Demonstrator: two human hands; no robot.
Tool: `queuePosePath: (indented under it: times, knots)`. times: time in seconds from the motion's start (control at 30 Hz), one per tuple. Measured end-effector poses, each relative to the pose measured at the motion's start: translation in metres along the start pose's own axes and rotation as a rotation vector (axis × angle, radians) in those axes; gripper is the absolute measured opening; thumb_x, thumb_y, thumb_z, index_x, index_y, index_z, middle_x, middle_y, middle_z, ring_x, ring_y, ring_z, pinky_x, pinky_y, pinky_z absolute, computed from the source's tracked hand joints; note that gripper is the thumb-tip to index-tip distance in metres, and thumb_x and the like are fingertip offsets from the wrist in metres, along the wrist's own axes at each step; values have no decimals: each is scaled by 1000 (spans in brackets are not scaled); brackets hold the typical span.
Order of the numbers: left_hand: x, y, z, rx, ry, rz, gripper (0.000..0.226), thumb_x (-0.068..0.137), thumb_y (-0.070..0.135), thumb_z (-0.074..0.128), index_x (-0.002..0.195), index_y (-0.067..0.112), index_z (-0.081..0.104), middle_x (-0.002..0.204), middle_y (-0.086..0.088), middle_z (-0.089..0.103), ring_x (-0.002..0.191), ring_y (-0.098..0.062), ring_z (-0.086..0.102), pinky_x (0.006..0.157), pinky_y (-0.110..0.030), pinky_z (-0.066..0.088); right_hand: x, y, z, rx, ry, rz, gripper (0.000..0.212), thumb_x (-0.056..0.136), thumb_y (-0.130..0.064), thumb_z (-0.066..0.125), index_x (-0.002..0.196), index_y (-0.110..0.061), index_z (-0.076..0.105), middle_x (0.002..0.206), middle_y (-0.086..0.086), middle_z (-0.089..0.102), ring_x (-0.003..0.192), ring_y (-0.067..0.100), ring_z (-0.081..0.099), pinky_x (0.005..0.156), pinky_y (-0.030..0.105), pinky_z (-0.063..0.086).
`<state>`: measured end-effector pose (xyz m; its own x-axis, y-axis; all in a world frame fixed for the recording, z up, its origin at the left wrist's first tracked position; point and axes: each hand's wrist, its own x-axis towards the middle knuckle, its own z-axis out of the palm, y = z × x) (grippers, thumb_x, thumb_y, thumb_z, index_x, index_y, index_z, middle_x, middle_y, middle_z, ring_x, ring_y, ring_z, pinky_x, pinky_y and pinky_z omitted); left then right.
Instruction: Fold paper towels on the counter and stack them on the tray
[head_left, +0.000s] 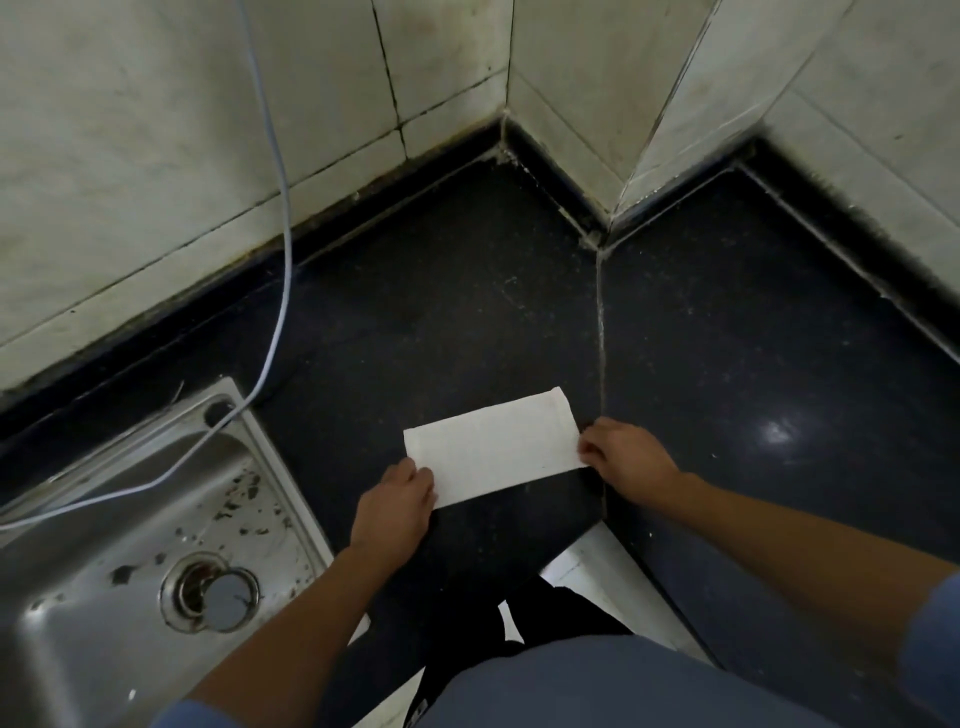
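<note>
Folded white rectangular paper towel (493, 449) held at both ends on a dark speckled stone counter (727, 338).

The towel's right short edge is pinched between the curled fingers (591, 448) and thumb of the right hand (626, 457). Its near left corner is covered by the bent fingers (422, 477) of the left hand (395, 506); whether that corner is gripped or only pressed cannot be told. The towel is laid flat and slightly askew, near the counter's front edge. A stainless steel sink (78, 545) is set to the left, with a thin white cable (283, 208) hung into it past pale wall tiles (156, 130).
</note>
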<state>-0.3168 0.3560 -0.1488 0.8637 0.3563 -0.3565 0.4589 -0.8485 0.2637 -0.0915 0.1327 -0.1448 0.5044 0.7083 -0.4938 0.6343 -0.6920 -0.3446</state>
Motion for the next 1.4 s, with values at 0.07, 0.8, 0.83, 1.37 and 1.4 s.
queuePosePath:
  times: [0.07, 0.8, 0.83, 1.37, 1.4]
  knots:
    - [4, -2, -2, 73, 16, 50, 21, 74, 23, 75, 90, 14, 66, 103, -6, 59, 90, -26, 58, 60, -36, 54, 6, -7, -6, 30, 75, 85, 18, 91, -32, 58, 100, -17, 63, 103, 2, 58, 93, 22, 60, 79, 34, 48]
    - [-38, -56, -21, -94, 128, -218, 36, 85, 21, 64, 120, 12, 59, 118, -8, 55, 106, -26, 51, 88, -37, 46, 55, -156, -11, 790, -131, 383, 14, 76, -4, 73, 70, -8, 60, 76, 9, 62, 68, 22, 65, 58, 31, 56]
    - [-43, -59, -21, -103, 131, -229, 36, 84, 20, 65, 119, 12, 60, 116, -8, 56, 105, -27, 52, 87, -38, 47, 59, -166, -3, 771, -150, 383, 16, 75, -4, 73, 67, -8, 59, 73, 9, 62, 65, 22, 65, 59, 33, 58]
    - [-15, -19, -24, -10, 78, 5, 42, 97, 26, 44, 138, 16, 43, 152, -7, 28, 137, -25, 28, 107, -38, 33, 28, -136, 19, -99, 196, -189, 32, 94, -20, 51, 125, -14, 58, 127, 6, 56, 118, 24, 50, 91, 38, 48]
    - [-8, -10, -23, 19, 51, 48, 46, 98, 26, 42, 142, 15, 37, 156, -8, 20, 141, -25, 21, 110, -39, 29, 26, -129, 22, -194, 175, -251, 40, 95, -23, 50, 135, -13, 51, 140, 8, 47, 130, 26, 41, 98, 40, 44]
